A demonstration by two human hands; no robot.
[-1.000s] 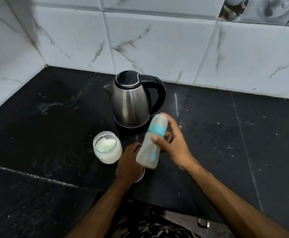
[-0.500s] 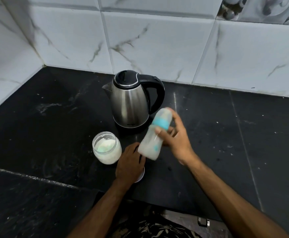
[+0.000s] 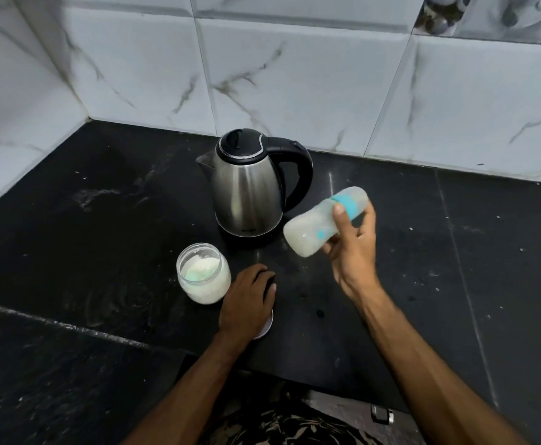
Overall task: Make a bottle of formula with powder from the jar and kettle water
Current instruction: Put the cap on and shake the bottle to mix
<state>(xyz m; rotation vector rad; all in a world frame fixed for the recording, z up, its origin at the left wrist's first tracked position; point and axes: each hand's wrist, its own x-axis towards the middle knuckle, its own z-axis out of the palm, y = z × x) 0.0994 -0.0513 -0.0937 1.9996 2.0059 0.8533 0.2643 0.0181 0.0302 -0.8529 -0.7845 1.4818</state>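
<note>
My right hand (image 3: pixel 354 248) grips a baby bottle (image 3: pixel 314 229) with a teal collar and milky white liquid inside, tilted nearly sideways in the air just right of the steel kettle (image 3: pixel 250 191). The kettle stands shut on the black counter, handle to the right. An open glass jar (image 3: pixel 203 274) of white powder sits in front of the kettle, to the left. My left hand (image 3: pixel 246 303) rests palm down on a white round lid (image 3: pixel 264 326) lying on the counter beside the jar, covering most of it.
The black stone counter (image 3: pixel 455 268) meets white marble-patterned wall tiles (image 3: pixel 295 85) at the back and left, forming a corner. The counter's front edge (image 3: pixel 295 380) runs below my arms, with patterned clothing visible beneath it.
My right hand has swung the bottle from near upright to almost horizontal and shifted it right and up, away from the left hand. The left hand stayed on the lid.
</note>
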